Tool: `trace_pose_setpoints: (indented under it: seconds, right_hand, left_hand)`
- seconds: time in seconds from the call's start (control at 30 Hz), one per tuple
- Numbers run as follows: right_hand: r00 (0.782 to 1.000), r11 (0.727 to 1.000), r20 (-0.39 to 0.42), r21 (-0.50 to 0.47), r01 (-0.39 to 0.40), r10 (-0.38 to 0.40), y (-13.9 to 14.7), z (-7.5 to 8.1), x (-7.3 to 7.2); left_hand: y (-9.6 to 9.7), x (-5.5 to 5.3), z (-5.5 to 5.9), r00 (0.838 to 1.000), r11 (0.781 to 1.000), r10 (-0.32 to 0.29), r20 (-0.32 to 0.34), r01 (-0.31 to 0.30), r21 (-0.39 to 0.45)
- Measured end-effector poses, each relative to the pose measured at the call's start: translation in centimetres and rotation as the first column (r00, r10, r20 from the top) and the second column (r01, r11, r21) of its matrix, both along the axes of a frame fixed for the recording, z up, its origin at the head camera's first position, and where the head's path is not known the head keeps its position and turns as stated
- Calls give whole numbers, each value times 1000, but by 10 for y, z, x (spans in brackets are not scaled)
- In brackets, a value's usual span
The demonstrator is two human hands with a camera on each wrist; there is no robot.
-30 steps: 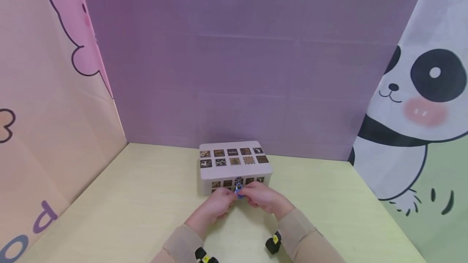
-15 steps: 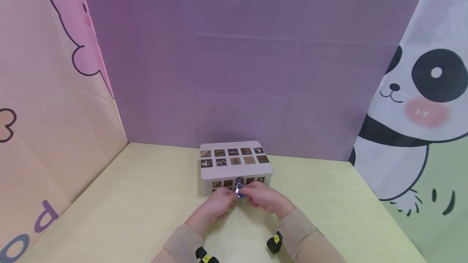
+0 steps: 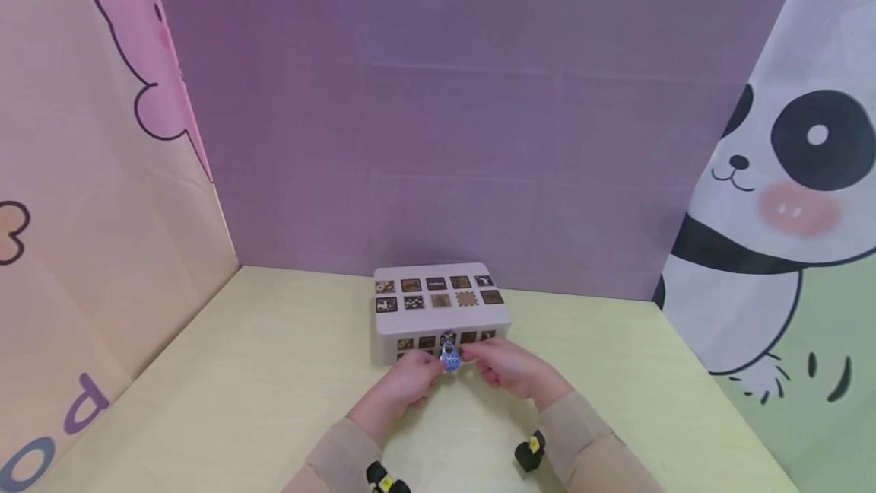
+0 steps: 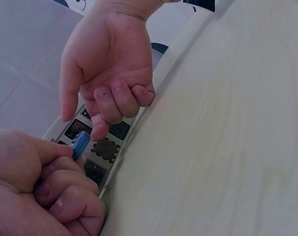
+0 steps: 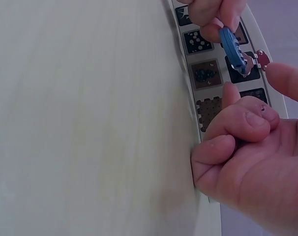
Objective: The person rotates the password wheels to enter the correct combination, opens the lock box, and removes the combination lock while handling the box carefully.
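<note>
A white box (image 3: pixel 445 319) with rows of small square pictures stands against the back wall. At its front, a blue combination padlock (image 3: pixel 450 358) with a row of dials hangs by its shackle at the metal hasp (image 5: pixel 262 59). My left hand (image 3: pixel 407 381) pinches the padlock's body between thumb and fingertips, from the left. Just to the right of it is my right hand (image 3: pixel 513 367), holding nothing. In the right wrist view its thumb and index finger are apart, the other fingers loosely curled, with a gap to the padlock (image 5: pixel 232 49).
The pale yellow tabletop (image 3: pixel 274 371) spreads around the box and both forearms. A purple backdrop (image 3: pixel 438 135) rises right behind the box. Printed side panels stand left and right, the right one with a panda (image 3: pixel 753 196). Black wrist cameras sit below each wrist.
My right hand has let go of the padlock and shifted slightly right, baring the dials. My left hand keeps its pinch, and the box has stayed in place.
</note>
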State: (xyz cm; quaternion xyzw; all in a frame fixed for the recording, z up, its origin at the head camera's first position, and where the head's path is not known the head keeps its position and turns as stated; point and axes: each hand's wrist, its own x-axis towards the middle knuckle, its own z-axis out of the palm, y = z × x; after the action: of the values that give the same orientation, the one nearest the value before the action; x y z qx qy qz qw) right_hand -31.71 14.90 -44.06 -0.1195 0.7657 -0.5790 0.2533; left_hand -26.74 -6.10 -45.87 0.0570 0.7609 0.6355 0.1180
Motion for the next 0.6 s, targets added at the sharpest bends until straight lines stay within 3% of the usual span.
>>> trace_pose_setpoints:
  seconds: [0.6]
  right_hand:
    - [999,999,-24,-27,-38,38,-3,2,4]
  left_hand:
    - [0,1,1,1000,1000,5,7,-5,7]
